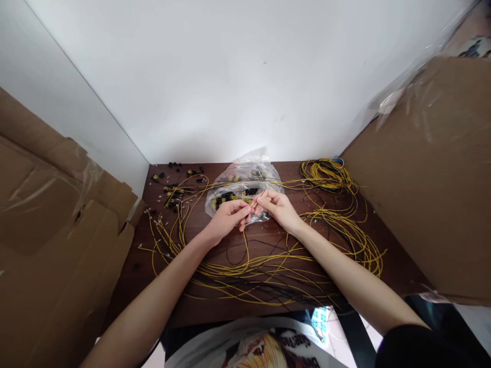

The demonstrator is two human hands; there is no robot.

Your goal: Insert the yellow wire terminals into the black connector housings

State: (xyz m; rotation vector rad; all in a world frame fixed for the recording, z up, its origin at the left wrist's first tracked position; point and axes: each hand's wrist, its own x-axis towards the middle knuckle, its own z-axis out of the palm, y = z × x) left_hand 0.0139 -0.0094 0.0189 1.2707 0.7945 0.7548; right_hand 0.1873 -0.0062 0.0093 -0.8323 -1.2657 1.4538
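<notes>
My left hand (229, 219) is closed in a pinch on a thin yellow wire (246, 248), which hangs from the fingers and curves down to the wires on the table. Fingertip to fingertip with it, my right hand (279, 208) also pinches, and a thin strand runs between the two hands. The wire's end is too small and too covered by fingers to make out. Just behind the hands lies a clear plastic bag (259, 162), with small black and yellow parts (225, 197) showing at its opening.
Long yellow and black wires (230, 271) loop across the dark brown table (130, 278). A wire coil (326, 175) lies at the back right. Small black pieces (172, 190) are scattered at the back left. Cardboard panels stand on the left (65, 245) and right (429, 179).
</notes>
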